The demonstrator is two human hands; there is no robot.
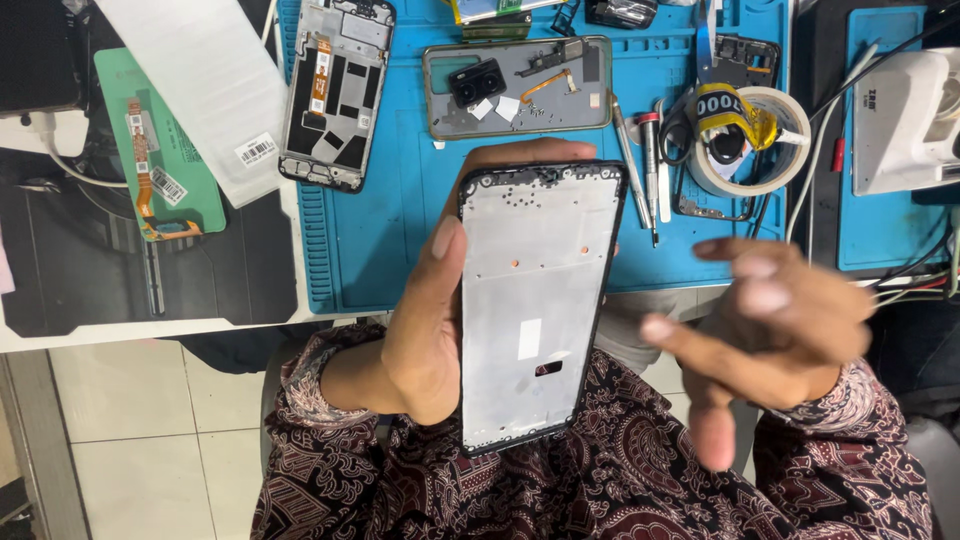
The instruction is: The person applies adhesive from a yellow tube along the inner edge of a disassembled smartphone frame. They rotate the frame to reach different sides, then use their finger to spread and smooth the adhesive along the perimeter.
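Green part: a flat green panel (160, 150) with an orange flex ribbon lies far left, partly under a white sheet.
Second frame: a stripped phone chassis (335, 95) rests on the blue mat (400, 230).
Left hand: the left hand (420, 340) grips the phone frame (535, 310) by its long edges, thumb on the near side, fingers wrapped behind.
Phone frame: held upright above the lap, in front of the mat's near edge, bare grey inner face toward the camera.
Handling: it looks light, thin and stiff, probably easy to bend or crack; the black rim is the safest hold.
Right hand: the right hand (770, 330) is open and empty, blurred, fingers spread just right of the frame.
Tape roll: a tape roll (750, 140) sits beyond, beside a screwdriver (650, 170).
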